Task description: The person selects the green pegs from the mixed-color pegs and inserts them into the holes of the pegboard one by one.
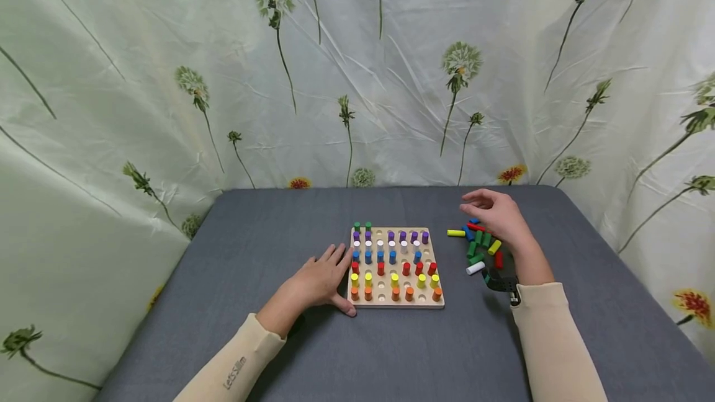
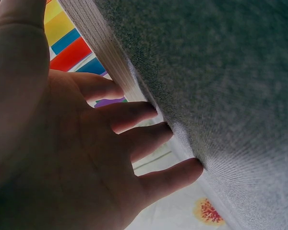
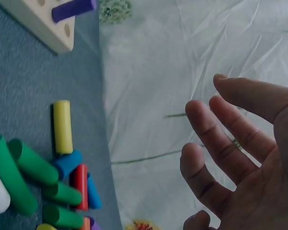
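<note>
A wooden pegboard (image 1: 391, 305) stands on the table with rows of upright coloured pegs: green at the back, then purple, white, blue, red, yellow and orange in front. Some holes hold no peg. My left hand (image 1: 319, 279) rests at the board's left side, fingers extended along its edge and thumb by the near corner. In the left wrist view, fingertips touch the cloth beside the board's wooden side (image 2: 101, 40). My right hand (image 1: 496, 216) hovers above loose pegs right of the board. Its fingers are loosely bent with nothing between them in the right wrist view.
Loose pegs lie in a cluster, among them a yellow peg (image 1: 455, 233), a white peg (image 1: 475, 268), a red peg (image 1: 499, 259) and several green ones. Grey cloth covers the table (image 1: 268, 222). A dandelion-print curtain (image 1: 391, 110) hangs behind and along the sides.
</note>
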`<action>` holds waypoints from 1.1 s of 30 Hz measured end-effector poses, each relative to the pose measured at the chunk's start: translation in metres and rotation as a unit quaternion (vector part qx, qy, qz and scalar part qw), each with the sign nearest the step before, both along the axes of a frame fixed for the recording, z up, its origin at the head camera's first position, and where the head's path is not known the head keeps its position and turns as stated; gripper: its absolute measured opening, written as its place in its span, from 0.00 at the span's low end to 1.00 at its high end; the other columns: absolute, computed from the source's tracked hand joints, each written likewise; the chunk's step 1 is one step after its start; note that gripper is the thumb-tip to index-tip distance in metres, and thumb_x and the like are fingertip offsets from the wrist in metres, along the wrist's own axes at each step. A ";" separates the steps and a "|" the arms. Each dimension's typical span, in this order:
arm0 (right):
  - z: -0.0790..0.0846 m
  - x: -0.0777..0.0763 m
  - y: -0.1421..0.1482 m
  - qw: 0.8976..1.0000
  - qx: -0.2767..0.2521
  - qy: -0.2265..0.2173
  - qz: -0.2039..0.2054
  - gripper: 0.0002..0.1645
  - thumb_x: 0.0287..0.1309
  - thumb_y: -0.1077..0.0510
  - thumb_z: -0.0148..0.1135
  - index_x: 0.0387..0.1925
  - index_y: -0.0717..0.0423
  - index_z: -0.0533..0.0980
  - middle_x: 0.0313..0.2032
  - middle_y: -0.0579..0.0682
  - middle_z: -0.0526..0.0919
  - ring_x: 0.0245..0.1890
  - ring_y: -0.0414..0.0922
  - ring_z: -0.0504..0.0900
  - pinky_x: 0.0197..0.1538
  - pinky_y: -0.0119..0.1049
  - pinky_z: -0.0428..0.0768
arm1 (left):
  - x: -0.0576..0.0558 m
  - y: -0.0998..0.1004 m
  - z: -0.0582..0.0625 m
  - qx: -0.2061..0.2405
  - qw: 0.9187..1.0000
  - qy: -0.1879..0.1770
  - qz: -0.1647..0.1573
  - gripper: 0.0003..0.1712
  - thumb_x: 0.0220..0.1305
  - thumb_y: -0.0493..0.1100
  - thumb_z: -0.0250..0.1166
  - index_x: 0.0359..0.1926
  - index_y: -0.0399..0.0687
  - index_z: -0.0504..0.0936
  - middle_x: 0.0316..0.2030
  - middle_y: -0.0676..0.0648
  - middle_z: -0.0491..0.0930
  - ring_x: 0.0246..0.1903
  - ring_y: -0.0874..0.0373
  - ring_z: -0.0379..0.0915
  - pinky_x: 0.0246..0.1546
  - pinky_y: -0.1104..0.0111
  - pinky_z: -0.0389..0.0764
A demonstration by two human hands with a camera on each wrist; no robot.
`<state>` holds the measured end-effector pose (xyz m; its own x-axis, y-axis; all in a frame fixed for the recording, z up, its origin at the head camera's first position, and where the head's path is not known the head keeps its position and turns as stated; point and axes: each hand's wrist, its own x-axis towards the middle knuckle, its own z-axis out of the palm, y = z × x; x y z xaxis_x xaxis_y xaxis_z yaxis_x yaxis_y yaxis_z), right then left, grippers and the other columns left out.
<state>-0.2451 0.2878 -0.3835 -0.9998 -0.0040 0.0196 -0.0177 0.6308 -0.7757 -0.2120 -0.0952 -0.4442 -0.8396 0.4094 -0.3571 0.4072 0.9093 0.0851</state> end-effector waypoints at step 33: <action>-0.049 -0.017 0.047 0.988 0.132 -0.078 -0.005 0.25 0.73 0.45 0.64 0.54 0.64 0.82 0.52 0.66 0.86 0.43 0.55 0.82 0.41 0.41 0.77 | 0.002 0.000 0.002 0.004 1.000 0.009 -0.006 0.76 0.49 0.78 0.76 0.86 0.49 0.48 0.85 0.40 0.51 0.85 0.41 0.47 0.77 0.39 0.65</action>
